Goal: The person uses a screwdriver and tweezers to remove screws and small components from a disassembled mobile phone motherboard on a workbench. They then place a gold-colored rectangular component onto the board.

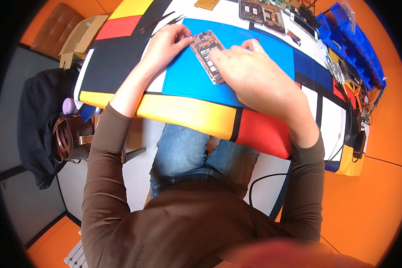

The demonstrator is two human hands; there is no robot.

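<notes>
An opened smartphone [208, 62] lies tilted on a blue work mat [183, 82], its black battery and inner parts showing. My left hand [169, 44] is at the phone's upper left corner, thumb and curled fingers closed on its edge. Over the phone's right side is my right hand [254, 71], its fingers curled and closed, with one knuckle raised. Its fingertips reach the phone, but the hand's back hides whatever they may hold. Dark tweezers [157, 22] lie beyond my left hand.
Opened device parts [262, 15] lie at the back. Blue parts bins [350, 44] stand at the right, beside several screwdrivers [334, 67] and cables. A patterned cloth [187, 114] covers the table and hangs over its near edge. A cardboard box [82, 38] stands at the far left.
</notes>
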